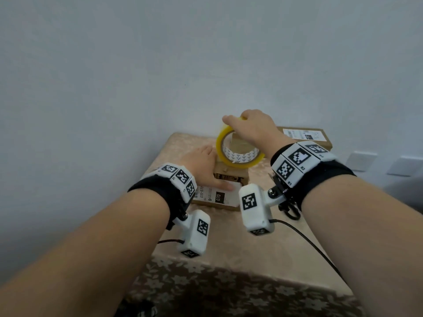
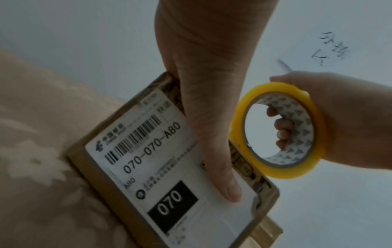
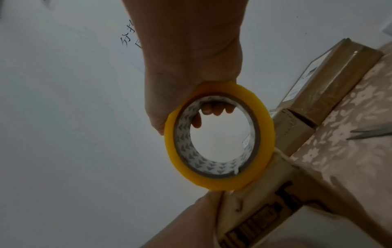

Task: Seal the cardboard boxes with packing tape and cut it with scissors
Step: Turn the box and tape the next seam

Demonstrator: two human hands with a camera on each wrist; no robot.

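Note:
A flat cardboard box [image 1: 230,176] with a white shipping label [image 2: 148,151] lies mid-table. My left hand [image 1: 201,161] holds its left edge, the thumb [image 2: 222,176] lying straight across the label and the fingers hidden down the side. Just above the box's far end, my right hand [image 1: 251,129] grips a yellow roll of packing tape [image 1: 219,147], fingers curled through the core [image 3: 212,109]. The roll [image 3: 222,182] stands on edge and touches the box's far corner. Black-handled scissors [image 1: 290,210] lie to the right of the box, partly hidden under my right wrist; their blades [image 3: 369,134] show in the right wrist view.
A second labelled box [image 1: 304,136] lies at the table's back right, and a smaller box [image 3: 297,130] sits between it and the held one. The table [image 1: 263,259] has a beige flowered cloth and stands against a pale wall. Wall sockets [image 1: 361,161] are at the right.

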